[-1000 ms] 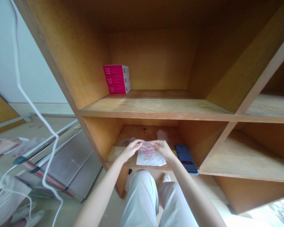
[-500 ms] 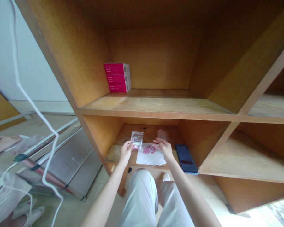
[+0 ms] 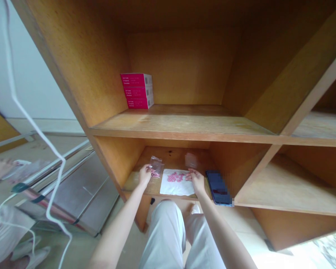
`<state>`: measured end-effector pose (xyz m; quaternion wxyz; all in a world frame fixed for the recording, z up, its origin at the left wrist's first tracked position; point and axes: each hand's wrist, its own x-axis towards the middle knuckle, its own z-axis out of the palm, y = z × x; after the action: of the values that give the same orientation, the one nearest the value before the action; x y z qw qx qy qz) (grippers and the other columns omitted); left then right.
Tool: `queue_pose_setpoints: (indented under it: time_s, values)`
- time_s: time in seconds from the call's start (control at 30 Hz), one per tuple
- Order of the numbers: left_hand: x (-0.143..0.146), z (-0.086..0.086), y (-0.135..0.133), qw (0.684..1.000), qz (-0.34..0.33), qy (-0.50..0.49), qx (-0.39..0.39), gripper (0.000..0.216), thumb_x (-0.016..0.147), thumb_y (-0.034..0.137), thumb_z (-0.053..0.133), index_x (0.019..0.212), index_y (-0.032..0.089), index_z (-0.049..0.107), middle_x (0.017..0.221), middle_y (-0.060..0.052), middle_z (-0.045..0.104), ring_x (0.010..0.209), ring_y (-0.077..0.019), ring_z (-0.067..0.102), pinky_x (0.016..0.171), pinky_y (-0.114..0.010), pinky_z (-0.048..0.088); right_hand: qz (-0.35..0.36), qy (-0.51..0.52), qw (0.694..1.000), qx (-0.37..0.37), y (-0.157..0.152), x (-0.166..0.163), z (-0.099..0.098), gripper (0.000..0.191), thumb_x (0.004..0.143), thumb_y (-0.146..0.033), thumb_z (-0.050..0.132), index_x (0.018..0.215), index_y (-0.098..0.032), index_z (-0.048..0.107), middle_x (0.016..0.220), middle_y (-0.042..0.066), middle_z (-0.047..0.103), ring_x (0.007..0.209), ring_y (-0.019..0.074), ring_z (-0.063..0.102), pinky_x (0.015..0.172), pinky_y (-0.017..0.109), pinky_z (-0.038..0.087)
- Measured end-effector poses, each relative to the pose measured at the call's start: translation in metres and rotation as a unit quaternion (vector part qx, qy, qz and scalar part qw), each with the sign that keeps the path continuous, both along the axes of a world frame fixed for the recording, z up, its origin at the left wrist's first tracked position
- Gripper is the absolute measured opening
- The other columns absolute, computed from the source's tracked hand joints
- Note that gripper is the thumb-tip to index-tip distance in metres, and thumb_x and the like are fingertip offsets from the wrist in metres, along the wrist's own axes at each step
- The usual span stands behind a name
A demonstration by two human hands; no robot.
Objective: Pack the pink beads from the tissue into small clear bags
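From the head camera, the person sits facing an open wooden shelf unit, with both forearms reaching into its lowest compartment. The left grip (image 3: pixel 145 175) is closed on the lower part of a clear plastic bag (image 3: pixel 156 163), which stands upright from the fingers with a few pink specks gathered at its bottom. The right grip (image 3: pixel 196 180) is apart, with nothing held; its fingers lie low at the right edge of a white paper sheet (image 3: pixel 177 188). In the middle of that sheet sits a small cluster of pink pellets (image 3: pixel 175 177), between the two hands and touching neither. Their exact kind is too small to tell.

A second clear bag (image 3: pixel 191 160) lies flat on the lower shelf (image 3: pixel 136 180), behind the right hand. A dark phone (image 3: pixel 217 186) rests just to the right, its screen partly blurred. Above, three pink boxes (image 3: pixel 136 90) are stacked against the left wall of the upper shelf (image 3: pixel 182 121). Light trousers (image 3: pixel 162 239) fill the bottom of the view, and a white cable (image 3: pixel 30 123) hangs down at the left.

Pieces this small roll easily, so slow fingers and a bag held low beside the sheet suit this work.
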<state>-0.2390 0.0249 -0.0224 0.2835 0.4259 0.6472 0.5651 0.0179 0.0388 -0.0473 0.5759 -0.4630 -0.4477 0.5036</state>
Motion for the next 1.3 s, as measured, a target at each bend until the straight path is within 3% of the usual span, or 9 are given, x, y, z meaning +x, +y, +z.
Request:
queue_pose_setpoints:
  time_s: [0.33,0.53,0.67,0.77,0.87,1.0,1.13,1.3]
  values:
    - [-0.002,-0.002,0.002,0.991,0.005,0.115,-0.065,0.022,0.066,0.013,0.055,0.087,0.016,0.058,0.079,-0.007,0.066,0.079,-0.0196,0.061,0.070,-0.029,0.043,0.001,-0.025,1.000,0.018,0.001,0.000,-0.006,0.034,0.069,-0.037,0.048,0.090,-0.012,0.055,0.062,0.005,0.063,0.048,0.0163,0.058,0.053,0.028,0.046]
    - [0.000,0.000,0.005,0.957,0.016,0.267,-0.111,0.014,0.068,0.015,0.053,0.080,0.017,0.060,0.105,-0.006,0.060,0.097,-0.0197,0.054,0.084,-0.030,0.038,-0.001,-0.009,1.000,0.012,0.001,-0.002,-0.004,0.034,0.066,-0.037,0.051,0.089,-0.011,0.056,0.060,0.004,0.062,0.046,0.0154,0.057,0.050,0.026,0.044]
    - [0.004,0.002,-0.001,0.936,0.051,0.331,-0.110,0.034,0.070,0.014,0.049,0.103,0.017,0.055,0.106,-0.007,0.059,0.100,-0.0215,0.051,0.087,-0.033,0.036,-0.025,-0.010,0.999,0.022,0.001,-0.001,-0.006,0.033,0.068,-0.035,0.049,0.090,-0.011,0.056,0.061,0.005,0.063,0.048,0.0161,0.057,0.052,0.027,0.045]
    - [0.008,0.004,-0.008,0.935,0.015,0.348,-0.072,0.039,0.071,0.009,0.043,0.106,0.022,0.055,0.108,-0.005,0.059,0.099,-0.0206,0.052,0.086,-0.034,0.037,-0.092,-0.056,0.993,0.054,0.006,0.003,-0.005,0.033,0.071,-0.035,0.046,0.091,-0.011,0.057,0.069,0.007,0.064,0.055,0.0173,0.058,0.056,0.028,0.045]
    - [0.013,0.006,-0.014,0.930,-0.027,0.361,-0.057,0.035,0.073,0.008,0.038,0.092,0.025,0.062,0.109,-0.001,0.059,0.101,-0.0203,0.050,0.088,-0.038,0.034,-0.146,-0.180,0.966,0.118,0.017,0.010,0.002,0.029,0.073,-0.029,0.043,0.091,-0.012,0.058,0.083,0.010,0.064,0.073,0.0197,0.059,0.067,0.031,0.045]
    - [0.022,0.005,-0.018,0.917,-0.030,0.395,-0.055,0.028,0.078,0.021,0.039,0.094,0.025,0.062,0.112,-0.003,0.057,0.106,-0.0222,0.047,0.090,-0.042,0.029,-0.129,-0.407,0.888,0.173,0.037,0.018,0.017,0.028,0.075,-0.023,0.042,0.095,-0.013,0.059,0.095,0.012,0.060,0.089,0.0222,0.054,0.080,0.034,0.040]
    - [0.031,-0.001,-0.021,0.892,-0.040,0.448,-0.040,0.037,0.077,0.040,0.044,0.109,0.023,0.054,0.119,-0.007,0.052,0.111,-0.0247,0.042,0.092,-0.043,0.025,-0.121,-0.552,0.822,0.067,0.055,0.016,0.029,0.033,0.078,-0.027,0.042,0.104,-0.013,0.056,0.102,0.017,0.056,0.095,0.0271,0.053,0.079,0.037,0.038]
    - [0.032,-0.007,-0.019,0.879,-0.036,0.470,-0.066,0.038,0.080,0.038,0.038,0.112,0.022,0.052,0.122,-0.008,0.050,0.112,-0.0247,0.041,0.091,-0.042,0.025,-0.080,-0.591,0.801,-0.047,0.065,0.008,0.036,0.040,0.082,-0.035,0.036,0.111,-0.012,0.052,0.108,0.018,0.053,0.094,0.0285,0.054,0.081,0.043,0.036]
